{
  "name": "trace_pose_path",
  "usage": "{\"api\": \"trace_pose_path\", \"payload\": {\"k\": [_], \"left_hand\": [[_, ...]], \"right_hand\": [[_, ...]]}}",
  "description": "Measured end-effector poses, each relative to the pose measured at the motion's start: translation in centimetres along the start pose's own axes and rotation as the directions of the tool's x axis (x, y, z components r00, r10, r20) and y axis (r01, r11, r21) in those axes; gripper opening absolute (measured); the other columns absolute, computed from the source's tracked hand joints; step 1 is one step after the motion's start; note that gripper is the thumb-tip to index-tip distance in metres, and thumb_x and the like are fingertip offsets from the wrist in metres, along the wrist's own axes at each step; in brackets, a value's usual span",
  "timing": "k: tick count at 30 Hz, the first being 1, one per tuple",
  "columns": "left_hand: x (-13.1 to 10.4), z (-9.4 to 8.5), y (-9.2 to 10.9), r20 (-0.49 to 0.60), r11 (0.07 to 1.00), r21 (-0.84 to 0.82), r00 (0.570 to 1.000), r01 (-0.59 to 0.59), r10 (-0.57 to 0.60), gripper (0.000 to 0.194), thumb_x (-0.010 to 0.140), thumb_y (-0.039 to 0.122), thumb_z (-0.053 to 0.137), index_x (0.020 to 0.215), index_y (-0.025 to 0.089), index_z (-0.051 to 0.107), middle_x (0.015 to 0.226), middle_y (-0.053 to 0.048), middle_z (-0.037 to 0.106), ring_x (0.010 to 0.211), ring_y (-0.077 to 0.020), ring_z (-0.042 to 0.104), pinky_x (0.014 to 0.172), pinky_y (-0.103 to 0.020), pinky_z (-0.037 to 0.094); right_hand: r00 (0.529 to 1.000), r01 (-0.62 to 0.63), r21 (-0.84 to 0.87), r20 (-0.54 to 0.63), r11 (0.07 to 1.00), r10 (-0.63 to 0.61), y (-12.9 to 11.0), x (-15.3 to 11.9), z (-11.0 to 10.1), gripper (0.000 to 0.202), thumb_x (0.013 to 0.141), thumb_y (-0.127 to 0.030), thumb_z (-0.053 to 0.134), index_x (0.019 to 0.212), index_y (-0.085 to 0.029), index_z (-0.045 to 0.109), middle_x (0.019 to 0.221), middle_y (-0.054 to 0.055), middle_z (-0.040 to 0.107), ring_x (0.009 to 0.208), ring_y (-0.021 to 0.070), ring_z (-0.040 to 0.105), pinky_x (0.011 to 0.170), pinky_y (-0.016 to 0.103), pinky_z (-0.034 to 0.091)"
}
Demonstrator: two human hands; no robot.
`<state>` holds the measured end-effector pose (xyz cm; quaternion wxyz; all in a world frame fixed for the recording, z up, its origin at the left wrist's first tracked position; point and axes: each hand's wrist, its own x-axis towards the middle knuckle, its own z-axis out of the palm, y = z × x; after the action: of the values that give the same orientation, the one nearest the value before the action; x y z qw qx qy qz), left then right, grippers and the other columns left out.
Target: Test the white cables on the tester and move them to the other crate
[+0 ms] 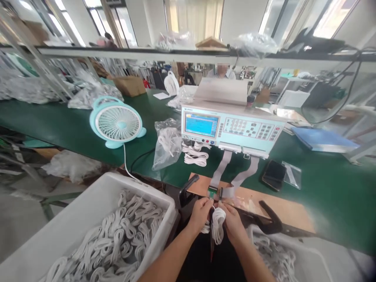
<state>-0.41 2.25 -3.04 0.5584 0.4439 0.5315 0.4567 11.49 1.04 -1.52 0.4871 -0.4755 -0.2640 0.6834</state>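
Both hands meet at the edge of a wooden board [289,209], in front of a small green circuit board [212,193] joined to grey ribbon cables [221,168]. My left hand [201,213] is closed, its fingertips pinching a white cable end by the green board. My right hand [232,220] is closed too, at the other end of the cable beside a dark connector. A coiled white cable bundle [218,225] hangs between the hands. The ribbons run up to a tester [232,125] with a lit blue screen.
White bins of coiled cables stand at left [167,197] and lower right [311,250]. Black clamps [188,190] hold the board. A fan [119,121], bagged cables [167,145], a phone [273,175] and a blue folder [326,139] lie around. A person [222,72] sits beyond the tester.
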Motion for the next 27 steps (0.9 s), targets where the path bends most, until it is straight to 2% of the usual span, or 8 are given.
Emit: {"api": "trace_pose_path", "payload": {"k": [8,17,22,24,27], "left_hand": [[0.3,0.4,-0.5,-0.027,0.998,0.048,0.999,-0.046,0.047,0.034,0.08,0.04,0.044,0.057,0.015,0.047,0.055,0.002,0.046,0.05,-0.0092,0.042,0.047,-0.02,0.03],[0.3,0.6,-0.2,-0.043,0.997,0.029,0.996,-0.071,0.072,0.033,0.078,0.038,0.046,0.054,0.016,0.043,0.053,0.002,0.042,0.051,-0.0095,0.038,0.049,-0.021,0.029],[-0.3,0.7,0.3,-0.054,0.993,0.021,0.992,-0.117,0.118,0.032,0.078,0.036,0.045,0.053,0.017,0.04,0.054,0.003,0.039,0.054,-0.0101,0.036,0.052,-0.022,0.029],[-1.0,0.6,0.5,-0.06,0.996,0.009,0.994,-0.093,0.093,0.032,0.078,0.037,0.046,0.055,0.016,0.042,0.055,0.003,0.04,0.055,-0.0099,0.037,0.052,-0.022,0.03],[-1.9,0.5,0.6,-0.075,1.0,-0.024,0.997,0.011,-0.013,0.033,0.077,0.043,0.049,0.059,0.016,0.047,0.054,0.004,0.04,0.053,-0.0089,0.036,0.05,-0.021,0.03]], "right_hand": [[1.0,-0.006,0.059,-0.016,0.998,0.007,0.2,0.2,0.2,0.032,0.067,-0.041,0.07,0.079,-0.012,0.069,0.063,0.004,0.065,0.057,0.0146,0.056,0.058,0.026,0.043],[0.999,0.021,0.022,-0.038,1.0,-0.021,0.9,0.3,0.1,0.032,0.064,-0.043,0.07,0.074,-0.013,0.067,0.059,0.003,0.063,0.053,0.0138,0.054,0.056,0.025,0.041],[0.995,0.071,-0.036,-0.064,0.997,-0.073,0.2,-0.1,0.6,0.03,0.065,-0.044,0.068,0.069,-0.015,0.065,0.056,0.002,0.06,0.051,0.0134,0.049,0.051,0.025,0.037],[0.991,0.087,-0.1,-0.09,0.991,-0.096,-0.3,-0.4,0.9,0.03,0.063,-0.045,0.069,0.064,-0.015,0.063,0.055,0.001,0.058,0.051,0.0123,0.047,0.051,0.025,0.035],[0.985,0.114,-0.173,-0.109,0.978,-0.134,-0.3,-0.6,1.5,0.032,0.063,-0.046,0.067,0.059,-0.015,0.06,0.054,-0.001,0.054,0.05,0.0106,0.044,0.052,0.024,0.033]]}}
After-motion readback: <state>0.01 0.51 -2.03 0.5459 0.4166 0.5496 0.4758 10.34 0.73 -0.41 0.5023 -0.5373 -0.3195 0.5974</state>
